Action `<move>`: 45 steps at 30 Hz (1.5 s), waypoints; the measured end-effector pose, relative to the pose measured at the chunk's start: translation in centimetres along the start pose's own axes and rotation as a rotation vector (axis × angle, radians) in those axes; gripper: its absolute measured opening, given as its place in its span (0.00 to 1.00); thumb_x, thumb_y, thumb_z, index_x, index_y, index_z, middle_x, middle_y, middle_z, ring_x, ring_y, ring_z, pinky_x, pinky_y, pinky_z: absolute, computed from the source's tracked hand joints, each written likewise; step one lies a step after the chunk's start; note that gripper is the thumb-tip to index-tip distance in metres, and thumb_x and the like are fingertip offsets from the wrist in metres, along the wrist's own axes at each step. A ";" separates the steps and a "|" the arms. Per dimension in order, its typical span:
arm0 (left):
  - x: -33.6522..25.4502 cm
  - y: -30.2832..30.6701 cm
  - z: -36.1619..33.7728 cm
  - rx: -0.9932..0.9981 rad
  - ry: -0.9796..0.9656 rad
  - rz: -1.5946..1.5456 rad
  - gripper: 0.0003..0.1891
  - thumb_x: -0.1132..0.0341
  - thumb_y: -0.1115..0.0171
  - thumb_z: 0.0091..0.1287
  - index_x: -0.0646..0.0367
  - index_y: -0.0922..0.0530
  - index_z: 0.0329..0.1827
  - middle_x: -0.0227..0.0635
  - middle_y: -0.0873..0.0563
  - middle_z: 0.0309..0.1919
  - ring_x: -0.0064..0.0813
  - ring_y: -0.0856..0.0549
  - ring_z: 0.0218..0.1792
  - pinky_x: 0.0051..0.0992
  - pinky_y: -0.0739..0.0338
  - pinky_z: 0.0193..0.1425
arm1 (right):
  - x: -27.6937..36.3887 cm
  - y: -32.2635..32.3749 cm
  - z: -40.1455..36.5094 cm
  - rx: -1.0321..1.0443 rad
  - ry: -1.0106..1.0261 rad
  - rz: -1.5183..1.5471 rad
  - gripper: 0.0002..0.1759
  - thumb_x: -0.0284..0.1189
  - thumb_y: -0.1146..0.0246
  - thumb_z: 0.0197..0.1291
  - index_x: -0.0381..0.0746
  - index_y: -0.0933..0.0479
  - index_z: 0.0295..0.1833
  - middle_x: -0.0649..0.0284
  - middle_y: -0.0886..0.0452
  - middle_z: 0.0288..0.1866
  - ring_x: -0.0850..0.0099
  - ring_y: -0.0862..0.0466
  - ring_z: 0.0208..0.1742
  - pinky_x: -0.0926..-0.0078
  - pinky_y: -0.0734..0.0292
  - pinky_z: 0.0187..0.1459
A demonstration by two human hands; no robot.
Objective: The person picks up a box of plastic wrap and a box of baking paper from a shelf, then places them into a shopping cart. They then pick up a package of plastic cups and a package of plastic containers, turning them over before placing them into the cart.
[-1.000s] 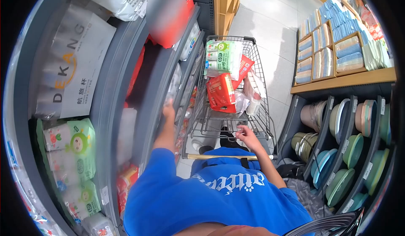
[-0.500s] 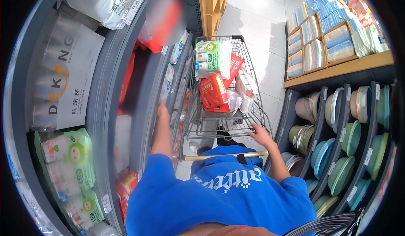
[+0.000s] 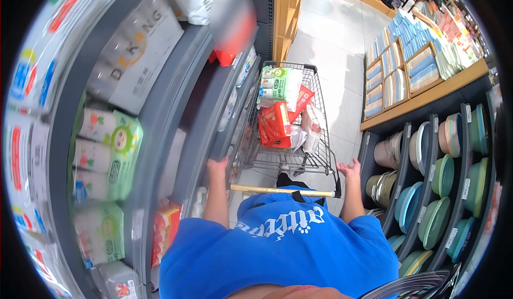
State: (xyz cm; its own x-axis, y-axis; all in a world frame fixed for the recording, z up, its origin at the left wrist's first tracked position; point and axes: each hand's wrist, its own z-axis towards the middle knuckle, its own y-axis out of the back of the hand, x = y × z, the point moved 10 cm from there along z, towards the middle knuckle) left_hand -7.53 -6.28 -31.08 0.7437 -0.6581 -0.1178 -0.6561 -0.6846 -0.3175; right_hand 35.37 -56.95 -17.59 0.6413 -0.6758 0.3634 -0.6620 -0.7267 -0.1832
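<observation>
Grey shelves [image 3: 181, 112] flank a shop aisle: packs on the left, stacked bowls [image 3: 434, 224] on the right. Pale floor tiles [image 3: 331, 64] stretch past a wooden display [image 3: 427, 95] of folded blue-and-white goods to a person [image 3: 426, 13] in the background. "DEKANG" reads on a package [image 3: 140, 56] at left; green packs [image 3: 109, 154] below bear a round cartoon face. Before the blue T-shirt [image 3: 288, 240], whose white lettering is partly creased, stands a wire shopping cart [image 3: 291, 164] with red and green-and-white packs inside. The right hand [image 3: 350, 169] is open, fingers apart, beside its near corner. The left hand [image 3: 217, 166] is at the shelf edge; its grip and contact cannot be told.
</observation>
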 end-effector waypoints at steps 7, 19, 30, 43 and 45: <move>1.3 -5.8 -13.3 0.488 -0.333 0.737 0.14 0.58 0.44 0.72 0.59 0.21 0.51 0.42 0.14 0.49 0.31 0.16 0.54 0.34 0.24 0.59 | -4.6 -0.1 -0.7 0.303 0.508 -0.825 0.30 0.36 0.38 0.64 0.40 0.31 0.71 0.47 0.38 0.76 0.58 0.36 0.76 0.43 0.35 0.69; 9.6 -0.9 -25.8 0.923 -1.176 2.232 0.17 0.52 0.42 0.70 0.58 0.17 0.35 0.52 0.13 0.30 0.55 0.13 0.34 0.52 0.20 0.40 | -12.4 0.7 -13.3 -0.028 1.283 -2.275 0.23 0.34 0.37 0.55 0.35 0.18 0.55 0.47 0.21 0.62 0.53 0.19 0.57 0.54 0.40 0.74; 9.0 1.4 -26.4 0.929 -1.258 2.293 0.18 0.53 0.44 0.71 0.59 0.16 0.36 0.52 0.12 0.33 0.54 0.12 0.38 0.51 0.20 0.44 | -18.7 5.4 -17.7 0.085 0.946 -2.369 0.29 0.46 0.42 0.63 0.50 0.23 0.68 0.54 0.43 0.82 0.49 0.26 0.71 0.51 0.27 0.67; 10.5 8.8 -23.7 0.448 -0.589 2.717 0.23 0.53 0.43 0.64 0.61 0.13 0.50 0.49 0.11 0.48 0.45 0.10 0.48 0.40 0.19 0.56 | -16.9 12.2 -20.8 0.275 1.100 -2.283 0.24 0.41 0.42 0.62 0.42 0.19 0.60 0.51 0.31 0.74 0.50 0.17 0.58 0.50 0.21 0.58; 10.9 11.0 -23.5 0.368 -0.443 2.775 0.24 0.53 0.44 0.64 0.61 0.14 0.52 0.46 0.10 0.48 0.42 0.09 0.45 0.39 0.19 0.56 | -16.2 14.1 -20.8 0.277 1.119 -2.286 0.23 0.41 0.42 0.62 0.42 0.19 0.58 0.51 0.30 0.73 0.51 0.16 0.57 0.50 0.20 0.56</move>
State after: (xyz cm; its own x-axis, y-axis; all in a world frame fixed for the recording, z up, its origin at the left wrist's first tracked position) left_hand -9.64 -28.36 -13.79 -0.8148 0.5223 -0.2514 0.3106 0.7596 0.5714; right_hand 7.58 -53.65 -7.10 -0.4169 0.8949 0.1593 0.4364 0.0433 0.8987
